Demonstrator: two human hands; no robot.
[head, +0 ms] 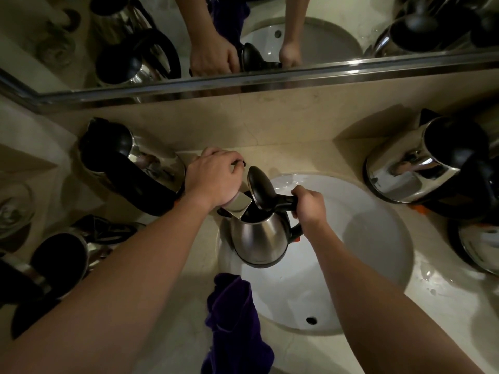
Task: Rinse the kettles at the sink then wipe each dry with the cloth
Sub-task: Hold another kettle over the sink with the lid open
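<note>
Two steel kettles (127, 168) (58, 256) stand on the counter (270, 136) at left. The left hand (213, 176) rests on the tap (237, 206), fingers curled over its top. Just right of it, a kettle (260, 236) with its lid (260, 186) raised hangs over the sink (378, 238), its mouth under the spout. The right hand (310, 203) grips its black handle. A purple cloth (235, 319) drapes over the near rim. Two more kettles (421, 163) (478, 244) stand at right.
</note>
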